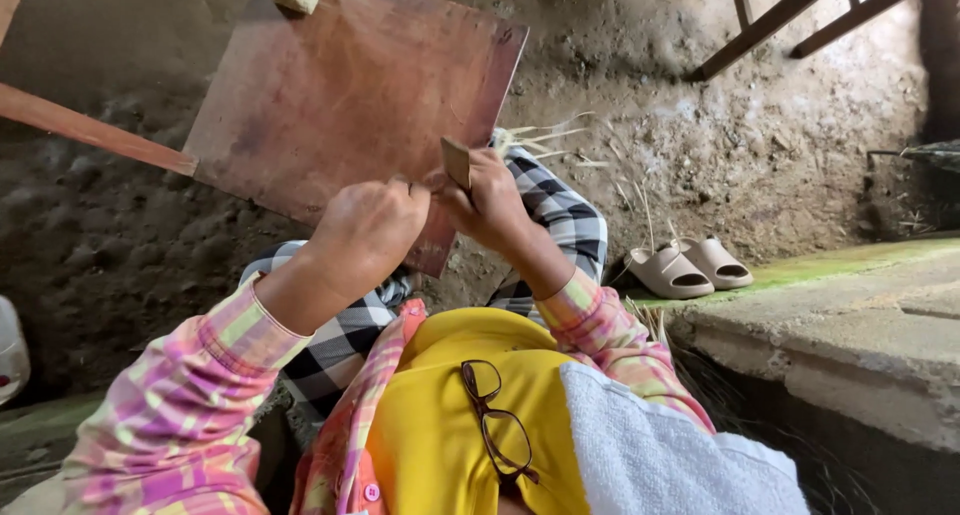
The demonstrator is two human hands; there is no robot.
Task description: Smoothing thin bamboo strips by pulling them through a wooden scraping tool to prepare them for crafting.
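Your left hand (365, 230) is curled shut at the near edge of the reddish wooden board (350, 95), which rests tilted over your checkered lap; what its grip encloses is hidden. Your right hand (490, 200), just beside it at 3 o'clock, has its grip clamped on a small flat tan piece (456, 162) that stands upright against the board's lower corner. Pale straw strips (545, 140) lie beyond, at 1 o'clock. A pair of beige slippers (690, 267) sits on the dirt floor at 3 o'clock.
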